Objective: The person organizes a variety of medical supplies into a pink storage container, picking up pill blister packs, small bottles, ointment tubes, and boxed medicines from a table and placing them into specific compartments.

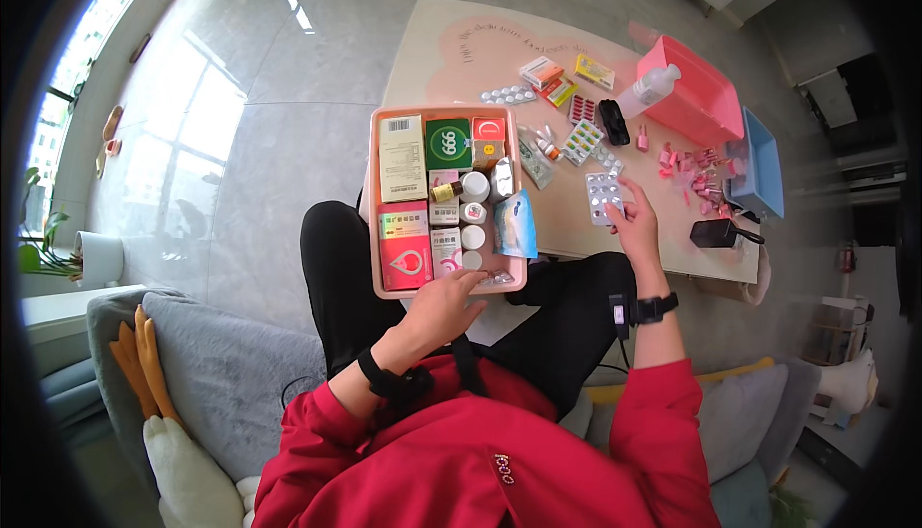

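My right hand (637, 220) holds a blister pack of tablets (599, 195) by its right edge, above the table. My left hand (448, 306) lies over the near rim of a pink plastic basket (377, 168), its fingertips beside a small clear blister piece (497, 278); whether it grips that piece I cannot tell. Medicine boxes, such as a green box (448, 143) and a red box (405, 261), fill the basket's left part. White bottles (473, 238), a small brown bottle (444, 192) and a blue and white packet (516, 225) are on its right.
On the table (425, 45) are more blister packs (582, 142), medicine boxes (594, 71), a black case (614, 123), a clear pump bottle (650, 90) and pink nail polish bottles (702, 182). A pink bin (691, 85), a blue bin (756, 164) and a black box (714, 233) stand farther right.
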The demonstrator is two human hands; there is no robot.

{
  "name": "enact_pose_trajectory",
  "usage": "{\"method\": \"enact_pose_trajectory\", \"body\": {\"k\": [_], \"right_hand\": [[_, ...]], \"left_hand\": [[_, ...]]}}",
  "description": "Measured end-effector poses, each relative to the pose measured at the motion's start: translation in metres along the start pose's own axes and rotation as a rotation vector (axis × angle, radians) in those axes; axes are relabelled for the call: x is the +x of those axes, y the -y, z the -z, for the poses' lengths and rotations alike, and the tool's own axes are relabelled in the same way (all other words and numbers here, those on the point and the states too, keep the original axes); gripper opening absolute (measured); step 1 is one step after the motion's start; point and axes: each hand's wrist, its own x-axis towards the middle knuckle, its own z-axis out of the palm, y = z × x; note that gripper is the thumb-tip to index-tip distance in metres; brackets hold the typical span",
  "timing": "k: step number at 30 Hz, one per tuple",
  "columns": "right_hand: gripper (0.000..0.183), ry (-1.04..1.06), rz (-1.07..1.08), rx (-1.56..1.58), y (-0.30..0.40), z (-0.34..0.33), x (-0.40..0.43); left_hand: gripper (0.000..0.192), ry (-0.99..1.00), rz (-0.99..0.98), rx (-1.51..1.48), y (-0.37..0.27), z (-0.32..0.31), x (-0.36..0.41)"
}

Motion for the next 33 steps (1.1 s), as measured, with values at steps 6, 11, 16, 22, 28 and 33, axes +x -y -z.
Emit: {"method": "enact_pose_trajectory", "body": {"k": [6, 11, 16, 22, 28, 33], "right_hand": [[0.032, 0.02, -0.094, 0.449, 0.025, -0.002, -0.083], [0.039, 0.102, -0.04, 0.708, 0.037, -0.024, -0.141], [0.028, 0.119, -0.179, 0.742, 0.035, -0.047, -0.162], [0.031, 0.204, -0.263, 0.799, 0.04, -0.073, -0.168], [0.026, 0.289, -0.205, 0.685, 0.049, -0.086, -0.155], [0.02, -0.093, 0.322, -0.2, 0.08, -0.086, -0.151]], "left_hand": [[0.044, -0.051, -0.043, 0.002, 0.004, -0.002, -0.004], [0.042, -0.083, -0.004, -0.029, 0.003, -0.001, -0.007], [0.042, -0.088, 0.017, -0.064, -0.006, 0.003, -0.007], [0.039, -0.174, -0.092, -0.197, -0.018, 0.004, -0.002], [0.024, -0.244, -0.13, -0.231, -0.014, 0.007, 0.014], [0.018, -0.316, -0.126, -0.185, 0.001, -0.004, 0.021]]}}
